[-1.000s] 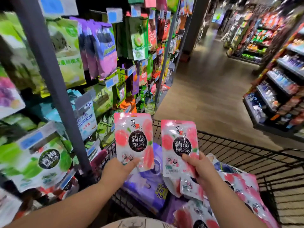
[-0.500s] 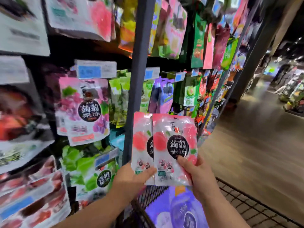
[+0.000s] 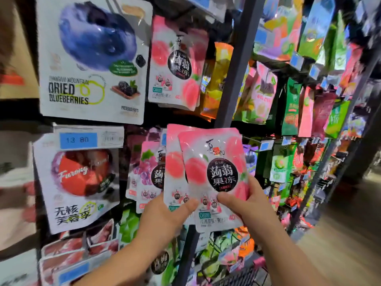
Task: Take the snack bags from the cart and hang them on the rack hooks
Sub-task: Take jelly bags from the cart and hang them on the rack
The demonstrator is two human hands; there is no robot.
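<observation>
Up in front of the rack, two pink-and-white plastic pouches printed with peaches and a black round label are held side by side, partly overlapping. The front pouch [image 3: 216,172] lies over the right part of the rear pouch [image 3: 173,162], and both stand upright, tilted slightly to the left.

The left hand [image 3: 165,219] pinches the rear pouch at its lower edge. Its thumb lies flat across the printed front, with the tip reaching the edge of the front pouch. Its other fingers are hidden behind the plastic.

The right hand [image 3: 249,207] pinches the front pouch low on its right side, thumb pressed on the front and one finger curled round the right edge.

Far above them, a matching peach pouch [image 3: 177,65] hangs on the rack, just right of a large white bag of dried blueberries [image 3: 92,58]. A dark metal upright post [image 3: 233,79] runs behind the held pouches.

To their left hangs a pink pouch with purple grapes [image 3: 146,172], partly covered by the rear pouch. Further left is a white bag showing red fruit [image 3: 80,178], under a blue price tag [image 3: 78,139].

Near the bottom right, the black wire cart [image 3: 243,277] shows a strip of its grid.
</observation>
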